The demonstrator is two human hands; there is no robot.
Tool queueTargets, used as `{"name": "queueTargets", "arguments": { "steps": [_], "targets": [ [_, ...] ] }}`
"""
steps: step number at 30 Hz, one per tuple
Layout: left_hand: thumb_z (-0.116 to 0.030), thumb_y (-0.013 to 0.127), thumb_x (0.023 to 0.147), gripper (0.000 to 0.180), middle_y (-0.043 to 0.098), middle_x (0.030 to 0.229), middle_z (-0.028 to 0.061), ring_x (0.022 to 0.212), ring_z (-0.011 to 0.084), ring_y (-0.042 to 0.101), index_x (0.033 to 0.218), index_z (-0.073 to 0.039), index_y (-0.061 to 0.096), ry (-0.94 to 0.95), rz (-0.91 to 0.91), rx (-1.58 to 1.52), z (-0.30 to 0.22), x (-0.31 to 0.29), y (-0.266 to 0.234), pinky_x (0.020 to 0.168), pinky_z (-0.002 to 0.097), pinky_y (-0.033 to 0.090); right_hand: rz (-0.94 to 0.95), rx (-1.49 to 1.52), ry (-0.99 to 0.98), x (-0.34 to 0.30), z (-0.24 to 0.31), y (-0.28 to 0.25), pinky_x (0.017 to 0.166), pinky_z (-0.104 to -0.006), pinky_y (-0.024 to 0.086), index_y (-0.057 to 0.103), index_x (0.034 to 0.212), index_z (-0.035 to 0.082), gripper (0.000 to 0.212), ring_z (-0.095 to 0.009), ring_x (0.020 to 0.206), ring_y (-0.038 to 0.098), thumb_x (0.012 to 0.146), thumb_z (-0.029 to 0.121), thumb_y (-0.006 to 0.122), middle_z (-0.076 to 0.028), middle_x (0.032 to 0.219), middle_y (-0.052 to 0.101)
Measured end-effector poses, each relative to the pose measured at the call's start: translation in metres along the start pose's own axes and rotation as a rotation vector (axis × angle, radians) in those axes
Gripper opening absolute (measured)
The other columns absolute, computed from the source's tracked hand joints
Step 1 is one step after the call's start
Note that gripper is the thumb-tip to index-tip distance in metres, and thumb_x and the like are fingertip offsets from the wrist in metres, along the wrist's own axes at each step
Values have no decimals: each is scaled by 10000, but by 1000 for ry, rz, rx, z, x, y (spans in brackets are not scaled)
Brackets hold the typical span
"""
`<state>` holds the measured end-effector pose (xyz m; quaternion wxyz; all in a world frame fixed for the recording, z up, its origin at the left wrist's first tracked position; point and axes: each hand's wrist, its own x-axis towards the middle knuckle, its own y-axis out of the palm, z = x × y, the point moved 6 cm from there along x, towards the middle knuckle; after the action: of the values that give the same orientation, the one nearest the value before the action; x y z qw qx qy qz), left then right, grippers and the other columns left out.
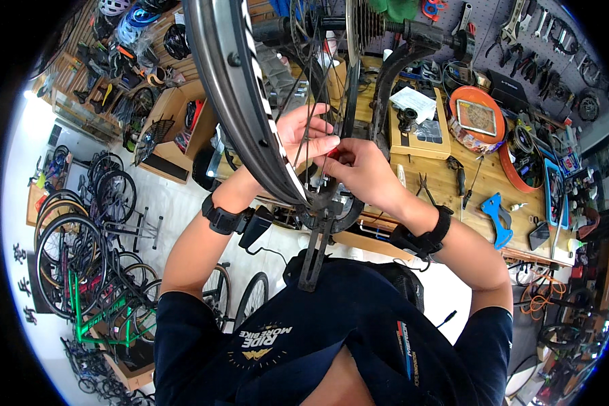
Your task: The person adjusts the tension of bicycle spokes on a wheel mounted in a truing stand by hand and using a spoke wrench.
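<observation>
A bicycle wheel (233, 101) with a black rim and white markings stands upright in a dark truing stand (318, 245). Its sprocket cassette (363, 30) is at the top, to the right of the spokes. Among the spokes is my left hand (301, 139), fingers apart and thumb stretched toward the right hand. My right hand (367, 169) is closed in a pinch at the spokes, just right of the left thumb. Between its fingertips shows a small red spoke wrench (333, 155), mostly covered by the fingers. Both wrists wear black straps with devices.
Behind the wheel runs a wooden workbench (413, 177). On it lie a cardboard box (423, 139), an orange round tray (461, 101), a screwdriver (459, 177) and a blue tool (499, 220). Pliers and wrenches hang on the pegboard (490, 34). Bicycles (95, 271) stand at left.
</observation>
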<state>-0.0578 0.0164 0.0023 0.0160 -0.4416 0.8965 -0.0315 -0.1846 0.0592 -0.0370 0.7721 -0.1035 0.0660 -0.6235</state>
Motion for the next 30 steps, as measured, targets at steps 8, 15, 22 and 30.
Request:
{"name": "queueTargets", "arguments": {
  "steps": [8,15,22,30],
  "targets": [
    [-134,677,920,597,573,1150,101,1031,146,569,1412,23,377,70,5,71,-5,-3,-1,939,288,474,-66,123,-163,0,8,8,681,-335,512,606,976,-83,332,-191,695,628,812,174,738,-156,786,663],
    [-130,679,918,582,569,1122,81,1022,137,566,1395,27,385,104,40,81,-3,-1,-2,938,283,474,-207,36,-119,-23,14,12,677,-348,517,581,972,-70,286,-246,718,656,806,104,736,-176,790,655],
    [-136,703,899,620,568,1119,71,1022,133,558,1398,37,378,76,68,115,-7,3,0,934,283,469,-183,-4,-134,-11,4,15,670,-379,516,582,918,-77,302,-311,715,661,793,142,748,-204,767,650],
    [-138,704,900,627,570,1124,74,1014,133,557,1400,41,372,81,67,112,-7,0,-2,924,286,470,-53,-252,-64,-14,29,12,672,-338,507,600,992,-88,249,-189,710,637,875,107,702,-150,812,671]
  ]
}}
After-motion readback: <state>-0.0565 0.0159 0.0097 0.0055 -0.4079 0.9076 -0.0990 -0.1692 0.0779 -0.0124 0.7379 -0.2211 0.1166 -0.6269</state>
